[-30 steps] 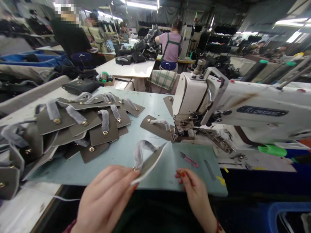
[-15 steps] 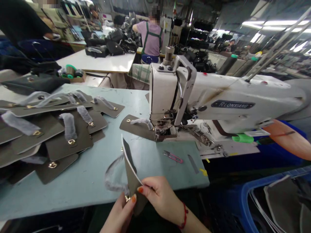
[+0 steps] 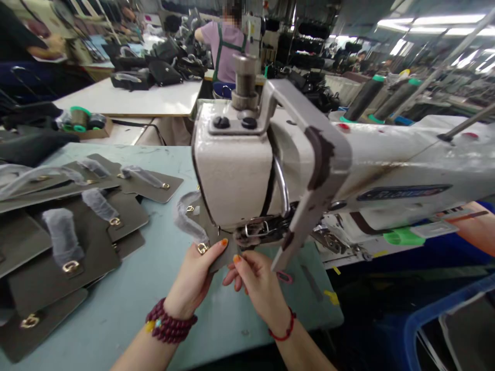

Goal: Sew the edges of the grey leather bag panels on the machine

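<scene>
White and long-armed, the sewing machine (image 3: 371, 164) overhangs the flat grey-brown panel (image 3: 223, 258), pinched by the left hand (image 3: 195, 278), while the right hand (image 3: 259, 283), fingers half-curled by its edge, has unclear hold, so uneven guiding could swing the curved plastic-wrapped handle (image 3: 181, 217) into the machine.

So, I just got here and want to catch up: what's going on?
A person is working at a sewing machine. Their left hand grips a grey-brown panel with a plastic-wrapped handle, part of it under the machine's head. The right hand is at the panel's near edge; whether its fingers grip it is hard to tell. Similar panels lie heaped on the table to the left.
</scene>
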Motion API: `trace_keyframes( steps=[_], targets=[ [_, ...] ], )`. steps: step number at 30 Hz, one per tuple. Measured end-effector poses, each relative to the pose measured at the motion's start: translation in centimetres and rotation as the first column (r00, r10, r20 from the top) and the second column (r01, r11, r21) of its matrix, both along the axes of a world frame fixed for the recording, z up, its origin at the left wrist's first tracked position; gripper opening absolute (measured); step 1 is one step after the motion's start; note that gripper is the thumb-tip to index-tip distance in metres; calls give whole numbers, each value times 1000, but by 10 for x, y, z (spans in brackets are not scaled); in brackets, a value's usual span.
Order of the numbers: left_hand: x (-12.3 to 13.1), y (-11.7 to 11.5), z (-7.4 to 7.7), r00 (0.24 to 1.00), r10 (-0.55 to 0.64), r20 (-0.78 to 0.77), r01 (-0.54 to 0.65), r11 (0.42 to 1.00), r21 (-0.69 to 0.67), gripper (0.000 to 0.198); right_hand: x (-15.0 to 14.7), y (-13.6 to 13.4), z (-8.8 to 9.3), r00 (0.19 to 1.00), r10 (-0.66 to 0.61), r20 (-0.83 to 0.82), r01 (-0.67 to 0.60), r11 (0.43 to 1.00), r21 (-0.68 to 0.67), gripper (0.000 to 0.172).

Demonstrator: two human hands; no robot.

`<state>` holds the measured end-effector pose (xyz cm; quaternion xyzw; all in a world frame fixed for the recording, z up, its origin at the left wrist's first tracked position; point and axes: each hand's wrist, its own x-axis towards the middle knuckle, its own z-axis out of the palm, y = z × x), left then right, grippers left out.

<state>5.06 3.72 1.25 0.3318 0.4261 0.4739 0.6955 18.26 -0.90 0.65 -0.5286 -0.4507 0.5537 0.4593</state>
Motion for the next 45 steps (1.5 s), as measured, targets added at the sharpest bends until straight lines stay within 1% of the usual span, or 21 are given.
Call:
trace_keyframes(
  steps=[2,4,7,10,13,18,23,27,29,31,34,37,42,45],
  targets=[
    [2,8,2,1000,-10,-16,10,1000,-12,19,-1,4,-6,999,-41,-18,41,999,4,42],
    [4,15,5,1000,-15,-25,15,1000,-25,25,-3,6,-12,996,-84,-28,84,996,7,45],
    [3,21,10,1000,-24,-15,24,999,-47,26,-8,6,-19,990,-131,-49,132,991,20,45],
    [1,23,14,999,-42,3,42,996,-80,26,-11,4,-20,986,-152,-75,155,988,29,43],
    [1,24,16,997,-78,5,78,994,-76,23,-12,5,-17,986,-160,-53,162,986,28,40],
    [5,31,13,998,-43,43,45,998,-52,24,-10,10,-12,982,-187,-15,188,982,27,38],
    [4,30,9,996,-89,23,90,994,-55,27,-10,7,-11,981,-190,-37,190,982,9,37],
    [3,28,4,992,-124,6,124,992,-9,24,-11,4,-10,979,-195,-56,196,980,12,37],
    [1,29,0,989,-149,-1,149,989,2,21,-11,4,-10,979,-196,-58,197,980,20,36],
    [-4,30,-5,978,-209,-7,209,978,-5,20,-10,5,-10,979,-194,-61,195,980,21,35],
    [-14,34,-9,933,-357,-37,357,934,-23,21,-7,5,-9,985,-164,-42,166,985,39,35],
    [-22,37,-9,891,-445,-90,440,895,-74,21,-4,5,-7,991,-136,-7,136,988,69,36],
    [-22,39,-7,876,-474,-92,467,880,-90,19,-5,4,-4,983,-181,-12,182,980,80,35],
    [-19,38,-9,884,-461,-81,455,886,-87,23,-8,4,-4,979,-198,-35,201,977,73,34]
  ],
)
